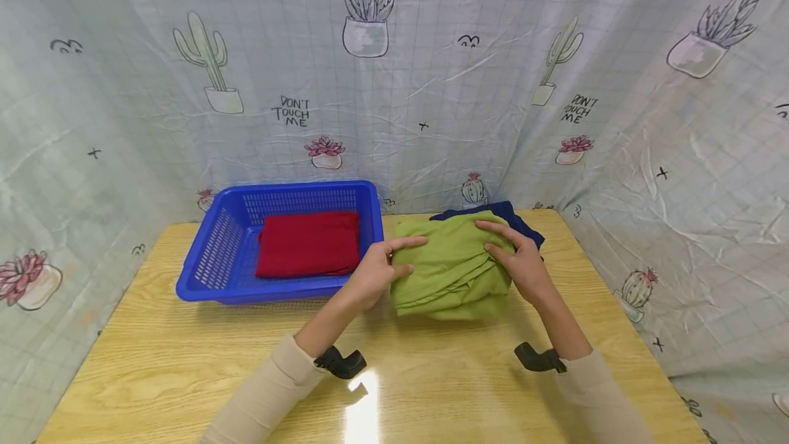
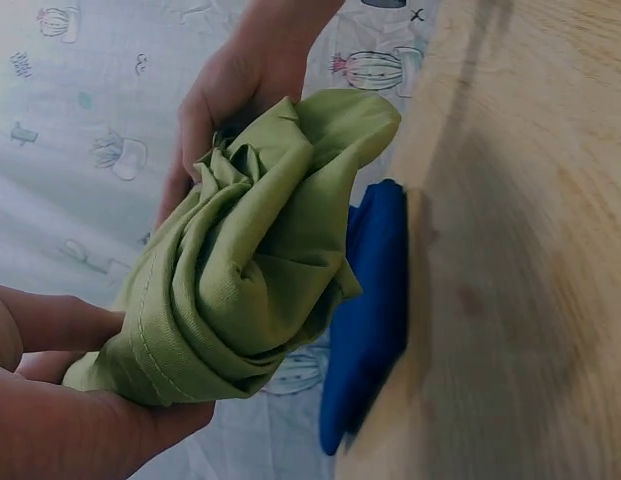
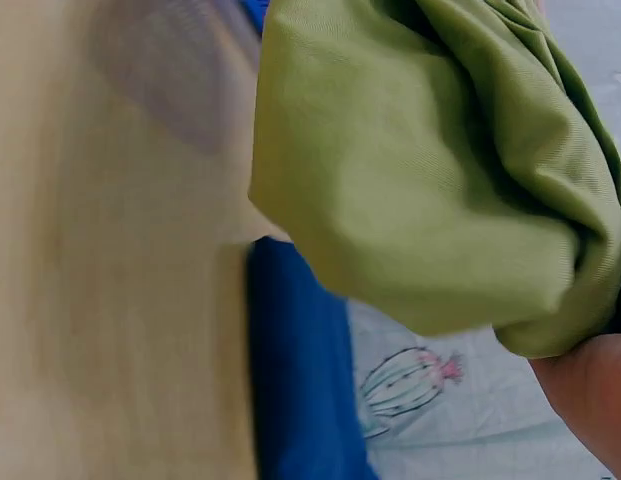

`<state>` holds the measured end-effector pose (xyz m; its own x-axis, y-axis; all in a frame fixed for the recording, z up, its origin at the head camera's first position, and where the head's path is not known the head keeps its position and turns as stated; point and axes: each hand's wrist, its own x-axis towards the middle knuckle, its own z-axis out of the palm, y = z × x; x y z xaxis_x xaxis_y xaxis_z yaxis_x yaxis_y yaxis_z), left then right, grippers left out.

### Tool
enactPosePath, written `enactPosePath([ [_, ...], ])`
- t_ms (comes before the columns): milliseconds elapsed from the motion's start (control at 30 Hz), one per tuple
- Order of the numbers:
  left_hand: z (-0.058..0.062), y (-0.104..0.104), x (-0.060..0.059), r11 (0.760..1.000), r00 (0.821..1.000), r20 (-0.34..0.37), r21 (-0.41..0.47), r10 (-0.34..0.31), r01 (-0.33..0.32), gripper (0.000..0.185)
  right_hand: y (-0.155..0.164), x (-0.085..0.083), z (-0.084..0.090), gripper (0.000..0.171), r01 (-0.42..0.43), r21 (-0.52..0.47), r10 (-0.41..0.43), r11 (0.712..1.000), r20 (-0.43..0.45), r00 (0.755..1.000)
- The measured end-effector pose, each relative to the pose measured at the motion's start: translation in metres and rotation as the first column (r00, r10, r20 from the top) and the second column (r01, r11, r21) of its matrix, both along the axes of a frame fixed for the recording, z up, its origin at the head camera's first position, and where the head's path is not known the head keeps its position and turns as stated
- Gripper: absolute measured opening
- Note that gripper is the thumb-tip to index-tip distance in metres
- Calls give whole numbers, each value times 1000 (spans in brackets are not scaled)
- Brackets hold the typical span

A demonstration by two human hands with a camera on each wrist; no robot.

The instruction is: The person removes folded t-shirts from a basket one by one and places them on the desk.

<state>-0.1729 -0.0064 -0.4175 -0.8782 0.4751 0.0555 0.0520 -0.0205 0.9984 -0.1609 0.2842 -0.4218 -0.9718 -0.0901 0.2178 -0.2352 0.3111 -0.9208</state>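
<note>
The left hand holds the left edge of a folded green cloth, its index finger stretched across the top and the other fingers and thumb curled against the side; the left wrist view shows bunched green folds pressed into that palm. The right hand grips the cloth's right edge, fingers bent over the top and the thumb lower on the side; from the right wrist camera only a bit of this hand shows at the corner, under the green cloth, so the grip cannot be judged there. In the head view the cloth appears to lie on the wooden table, right of centre near the far edge; both wrist views show it bulging with the table edge and backdrop behind, so whether it rests fully on the table cannot be told. A dark blue cloth lies behind and partly under it, also seen in the wrist views. Just left of the green cloth stands a blue basket with a folded red cloth lying flat inside. A cactus-print sheet hangs behind and to both sides of the table.
</note>
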Motion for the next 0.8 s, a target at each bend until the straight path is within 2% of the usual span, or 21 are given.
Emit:
enactPosePath([
  [200, -16, 3, 3, 998, 1000, 27, -63, -10, 11, 56, 8, 7, -12, 41, -13, 131, 8, 991, 45, 999],
  [400, -31, 11, 11, 998, 997, 73, -45, -30, 33, 61, 13, 10, -20, 43, -28, 175, 15, 984, 74, 997],
  [567, -41, 16, 16, 999, 996, 92, -49, -17, 22, 66, 16, 11, -28, 42, -38, 194, 20, 980, 94, 995],
  [700, -50, 15, 17, 997, 996, 90, -71, -6, 13, 54, 18, 11, -34, 42, -89, 238, 63, 967, 115, 991],
  [800, -60, 12, 17, 995, 996, 92, -92, -15, 24, 44, 23, 11, -37, 45, -171, 297, 133, 939, 146, 980],
])
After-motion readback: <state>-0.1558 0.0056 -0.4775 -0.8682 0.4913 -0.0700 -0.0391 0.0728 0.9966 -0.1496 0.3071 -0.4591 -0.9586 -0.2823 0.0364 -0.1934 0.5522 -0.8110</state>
